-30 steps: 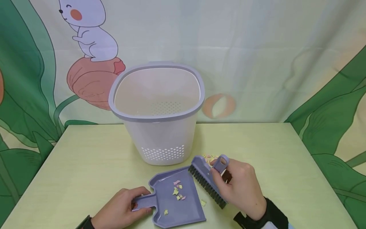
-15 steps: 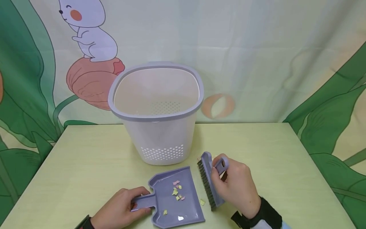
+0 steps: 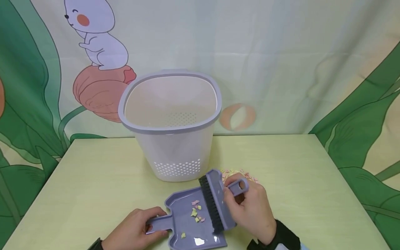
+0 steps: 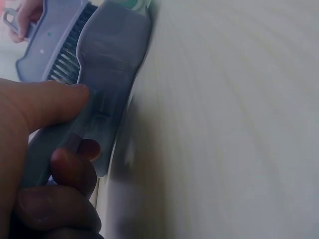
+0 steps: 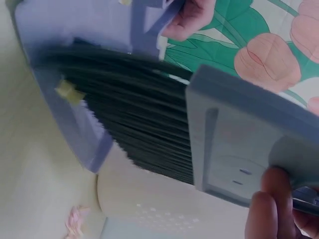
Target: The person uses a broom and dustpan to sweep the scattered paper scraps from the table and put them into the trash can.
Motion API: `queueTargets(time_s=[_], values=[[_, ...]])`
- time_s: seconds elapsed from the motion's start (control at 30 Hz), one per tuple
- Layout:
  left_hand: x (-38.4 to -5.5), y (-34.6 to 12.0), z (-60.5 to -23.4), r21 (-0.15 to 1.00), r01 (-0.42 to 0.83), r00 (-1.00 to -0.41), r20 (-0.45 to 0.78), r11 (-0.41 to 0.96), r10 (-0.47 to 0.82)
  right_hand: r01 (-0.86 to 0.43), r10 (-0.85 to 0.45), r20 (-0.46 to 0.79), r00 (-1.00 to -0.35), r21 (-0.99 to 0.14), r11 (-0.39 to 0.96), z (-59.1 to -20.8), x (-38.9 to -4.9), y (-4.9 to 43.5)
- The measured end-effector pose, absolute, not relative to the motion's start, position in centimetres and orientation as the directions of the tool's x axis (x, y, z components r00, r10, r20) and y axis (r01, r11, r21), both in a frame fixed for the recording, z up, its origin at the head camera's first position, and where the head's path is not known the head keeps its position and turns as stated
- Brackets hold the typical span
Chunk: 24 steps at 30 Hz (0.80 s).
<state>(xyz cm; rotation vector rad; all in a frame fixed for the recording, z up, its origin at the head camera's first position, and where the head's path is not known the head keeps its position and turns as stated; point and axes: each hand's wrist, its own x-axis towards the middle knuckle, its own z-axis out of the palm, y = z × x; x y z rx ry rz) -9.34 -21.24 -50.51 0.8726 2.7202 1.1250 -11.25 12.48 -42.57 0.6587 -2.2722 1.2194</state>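
My left hand (image 3: 137, 227) grips the short handle of a purple dustpan (image 3: 182, 218) resting on the table. Several small yellow and pink scraps (image 3: 194, 212) lie in the pan. In my right hand (image 3: 253, 208) is a purple hand brush (image 3: 220, 201), its dark bristles over the pan's open front lip. The right wrist view has a yellow scrap (image 5: 70, 92) beside the bristle tips, at the pan. From the left wrist view, thumb and fingers wrap the pan's handle, and the brush back (image 4: 50, 45) shows beyond it. A pile of scraps (image 3: 229, 173) lies behind the brush, partly hidden.
A tall white bin (image 3: 178, 149) with a purple rim stands just behind the dustpan. Behind the pale yellow table (image 3: 100, 177) hangs a printed curtain (image 3: 281, 69) with leaves and a cartoon animal.
The brush first moved right, off the pan's edge, then swung back left over the front lip. The loose yellow scrap on the table no longer shows there. My left hand keeps its hold.
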Motion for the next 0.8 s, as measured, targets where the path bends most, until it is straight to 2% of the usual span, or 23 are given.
queueTargets(time_s=[0.17,0.43,0.6,0.8], values=[[-9.4,-21.1,-50.4,0.659,0.484,-0.834,0.149,0.576,0.531,-0.602,-0.136,0.631,-0.764,-0.62,0.503,-41.3,-12.0,14.1],[-9.4,-20.9,-50.2,0.649,0.47,-0.847,0.142,0.598,0.512,-0.547,-0.132,0.668,-0.732,-0.461,0.699,-38.8,-14.3,19.0],[-9.3,-20.8,-50.4,0.65,0.477,-0.846,0.155,0.592,0.51,-0.534,-0.203,0.637,-0.744,-0.385,0.753,-38.3,-14.8,20.9],[-9.2,-20.8,-50.5,0.658,0.444,-0.857,0.115,0.608,0.502,-0.529,-0.322,0.505,-0.8,-0.342,0.777,-39.1,-14.7,20.5]])
